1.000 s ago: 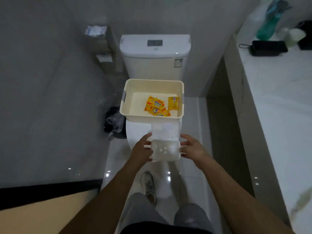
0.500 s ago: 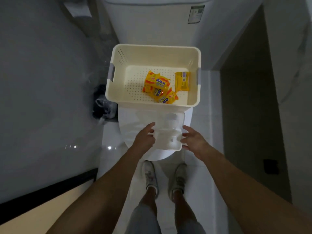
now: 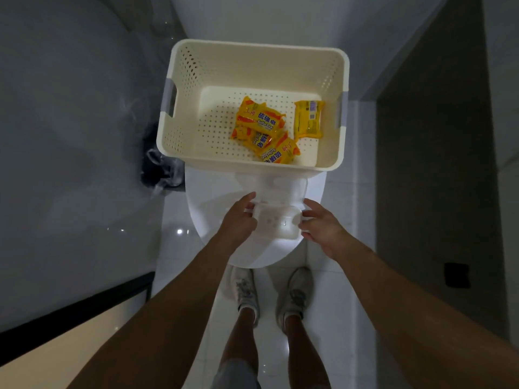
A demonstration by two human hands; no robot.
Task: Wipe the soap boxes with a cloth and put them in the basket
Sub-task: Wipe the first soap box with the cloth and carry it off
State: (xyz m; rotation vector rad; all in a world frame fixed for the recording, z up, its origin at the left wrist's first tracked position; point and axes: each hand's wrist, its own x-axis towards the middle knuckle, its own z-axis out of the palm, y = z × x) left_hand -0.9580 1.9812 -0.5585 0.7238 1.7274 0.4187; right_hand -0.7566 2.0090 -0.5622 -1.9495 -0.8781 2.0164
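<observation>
Left hand and right hand grip an open white soap box between them, just before the cream basket.

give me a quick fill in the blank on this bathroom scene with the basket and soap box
1. The cream perforated plastic basket rests on the closed white ____ lid.
2. The yellow soap packets lie ____ the basket.
3. The open white plastic soap box is held by ____ hands, the left hand and right hand.

Missing words: toilet; inside; both
</observation>
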